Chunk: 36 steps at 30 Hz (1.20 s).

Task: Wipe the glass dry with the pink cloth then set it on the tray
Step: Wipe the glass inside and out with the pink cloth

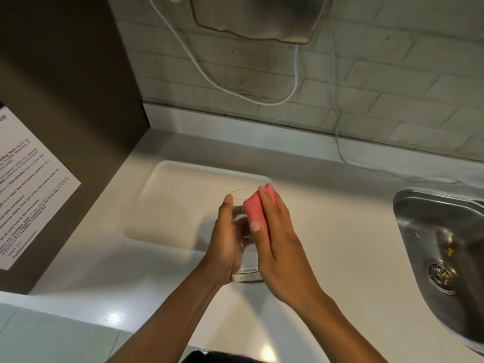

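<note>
The left hand [226, 237] wraps around the left side of the clear glass [245, 247], thumb pointing up toward the rim, and holds it tilted with the mouth facing away and the base toward the person. The right hand [277, 244] presses the folded pink cloth [255, 209] against the right side of the glass near its rim; the fingers lie flat over the cloth and the thumb pins its near edge. Both hands are thus closed around the glass from opposite sides, close together. The glass is held above the white tabletop [327, 205], over the near right corner of the shallow white tray [167, 205], which lies on the tabletop to the left. A steel sink [442, 231] is set into the tabletop at the right. A white cable [340, 142] hangs down the tiled wall [392, 87] at the far side. A printed notice [28, 187] is fixed to the dark panel at the left.
</note>
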### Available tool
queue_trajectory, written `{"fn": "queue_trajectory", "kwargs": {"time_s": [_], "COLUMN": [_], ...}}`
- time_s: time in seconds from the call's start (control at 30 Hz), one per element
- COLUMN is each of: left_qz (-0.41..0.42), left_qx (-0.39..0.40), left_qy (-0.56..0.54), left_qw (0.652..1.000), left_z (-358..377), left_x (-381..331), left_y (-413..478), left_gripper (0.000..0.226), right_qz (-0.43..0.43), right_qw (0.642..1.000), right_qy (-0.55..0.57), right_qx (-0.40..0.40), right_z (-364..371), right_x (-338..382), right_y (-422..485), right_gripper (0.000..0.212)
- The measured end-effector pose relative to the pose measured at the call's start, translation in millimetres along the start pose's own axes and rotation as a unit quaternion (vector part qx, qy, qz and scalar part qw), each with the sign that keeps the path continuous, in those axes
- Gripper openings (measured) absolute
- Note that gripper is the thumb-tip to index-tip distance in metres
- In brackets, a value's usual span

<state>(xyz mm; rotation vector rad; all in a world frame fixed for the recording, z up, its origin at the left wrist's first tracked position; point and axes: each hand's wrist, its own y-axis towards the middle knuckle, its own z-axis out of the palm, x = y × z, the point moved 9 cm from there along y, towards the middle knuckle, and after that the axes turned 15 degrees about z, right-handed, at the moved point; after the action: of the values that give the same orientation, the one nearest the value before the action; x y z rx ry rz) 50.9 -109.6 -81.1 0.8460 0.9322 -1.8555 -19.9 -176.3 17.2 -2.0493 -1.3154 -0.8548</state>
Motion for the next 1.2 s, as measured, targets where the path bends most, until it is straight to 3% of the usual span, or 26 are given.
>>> {"fn": "queue_trajectory", "kwargs": {"time_s": [0.1, 0.2, 0.27, 0.43, 0.63, 0.73, 0.83, 1.0, 1.1, 1.2], "left_qz": [0.003, -0.029, -0.006, 0.003, -0.027, -0.001, 0.013, 0.007, 0.021, 0.035], "left_qx": [0.016, 0.046, 0.034, -0.012, 0.050, 0.054, 0.049, 0.012, 0.037, 0.049], "left_qy": [-0.035, -0.076, -0.055, -0.063, -0.105, -0.060, -0.022, -0.060, -0.052, 0.005], "left_qw": [0.999, 0.996, 0.998, 0.998, 0.993, 0.997, 0.998, 0.998, 0.998, 0.998], "left_z": [-1.8, 5.6, 6.6, -3.6, 9.6, 9.9, 7.7, -3.5, 2.2, 5.3], "left_x": [-3.7, 7.5, 4.4, 5.1, 12.6, 14.9, 9.1, 10.1, 14.9, 12.6], "left_y": [3.8, -3.5, -6.0, -1.0, -14.1, -13.3, -11.4, -6.1, -12.0, -16.2], "left_gripper": [0.085, 0.065, 0.053, 0.065, 0.059, 0.049, 0.056, 0.074, 0.053, 0.056], "right_qz": [-0.039, -0.042, -0.010, 0.023, -0.033, 0.001, 0.016, -0.012, -0.002, 0.041], "right_qw": [0.997, 0.997, 1.000, 0.999, 0.996, 0.999, 1.000, 0.998, 0.999, 0.999], "right_qy": [-0.062, -0.065, -0.014, 0.037, -0.085, -0.040, -0.011, -0.059, -0.048, 0.004], "right_qx": [0.010, -0.009, -0.007, 0.025, -0.005, -0.026, -0.016, 0.006, -0.011, -0.013], "right_z": [13.1, 4.5, -2.3, 2.1, 6.9, -3.9, -2.3, 11.8, 2.1, -8.6], "right_x": [2.6, 9.2, 9.8, -0.3, 4.8, 3.9, -2.4, 1.7, 6.6, 2.9], "right_y": [-17.1, -7.1, 4.4, -6.3, -18.2, -4.5, -3.5, -19.8, -4.4, 9.1], "right_gripper": [0.049, 0.050, 0.049, 0.052, 0.048, 0.049, 0.051, 0.048, 0.049, 0.051]}}
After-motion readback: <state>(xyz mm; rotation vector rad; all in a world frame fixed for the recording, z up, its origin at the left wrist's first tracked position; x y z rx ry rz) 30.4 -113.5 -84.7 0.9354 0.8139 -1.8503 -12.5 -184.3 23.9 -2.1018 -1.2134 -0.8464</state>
